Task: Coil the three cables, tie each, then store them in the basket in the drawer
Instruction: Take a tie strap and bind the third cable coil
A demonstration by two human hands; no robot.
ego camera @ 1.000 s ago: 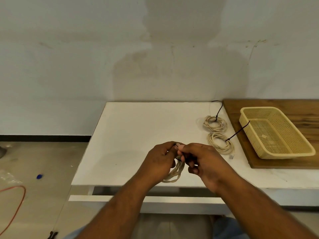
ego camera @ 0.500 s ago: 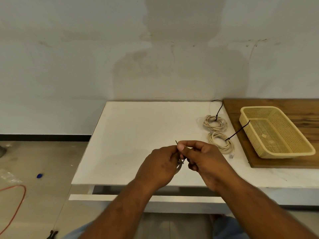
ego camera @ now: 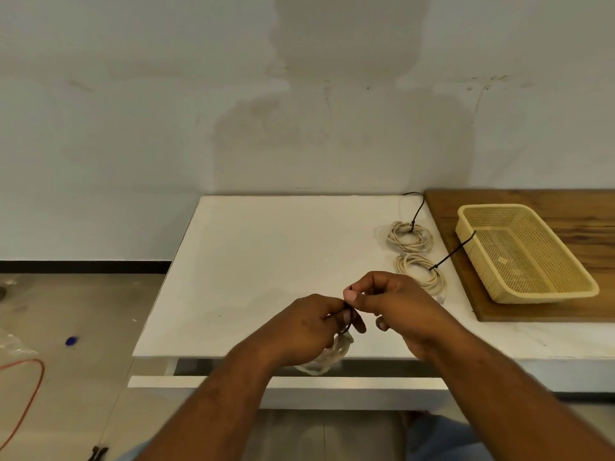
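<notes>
My left hand [ego camera: 312,324] grips a coiled beige cable [ego camera: 327,359] that hangs below it over the table's front edge. A thin black tie [ego camera: 346,316] runs up from that coil. My right hand [ego camera: 392,301] pinches the tie's upper end between thumb and forefinger, close beside the left hand. Two other beige coils lie on the white table: the far one [ego camera: 410,236] and the near one [ego camera: 422,272], each with a black tie sticking out. The yellow mesh basket [ego camera: 572,247] stands on a wooden board to the right.
The white table [ego camera: 266,261] meets a wall at the back. Its drawer [ego camera: 283,382] is pulled slightly open below the front edge. The wooden board [ego camera: 565,207] covers the right end. An orange cord [ego camera: 30,384] and a small blue object [ego camera: 71,341] lie on the floor at left.
The coil has dropped lower and shows again below my left hand. My right hand has moved up and slightly right, drawing on the black tie.
</notes>
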